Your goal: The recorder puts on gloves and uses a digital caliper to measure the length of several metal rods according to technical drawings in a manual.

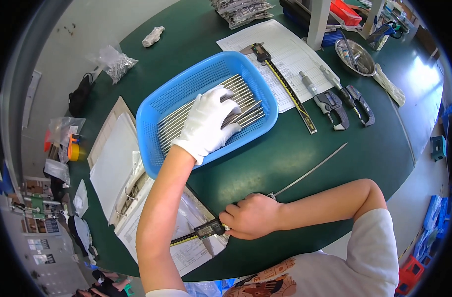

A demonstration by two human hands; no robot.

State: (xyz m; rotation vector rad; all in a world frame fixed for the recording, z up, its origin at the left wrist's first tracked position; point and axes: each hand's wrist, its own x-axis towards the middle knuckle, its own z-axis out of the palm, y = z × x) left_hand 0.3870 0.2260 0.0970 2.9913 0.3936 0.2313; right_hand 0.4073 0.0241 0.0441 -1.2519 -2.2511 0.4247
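Note:
My left hand (208, 119), in a white glove, reaches into a blue perforated basket (151, 106). Its fingers are curled around a few of the thin metal rods (245, 89) that lie side by side there; the exact grip is partly hidden. My bare right hand (253, 216) is closed on a digital caliper (209, 229) just above the table's near side. The caliper's scale points left, and its jaws are mostly covered by the hand. From beyond the right hand a single thin rod (312, 169) slants up to the right; its near end is hidden.
Right of the basket, another caliper (285, 84) lies partly on printed sheets (280, 29), near two micrometers (335, 106). A metal bowl (367, 64) stands farther right. An opened ring binder (114, 168) lies left, a bag of small parts (116, 64) beyond it. Bagged parts (240, 12) are stacked at the back.

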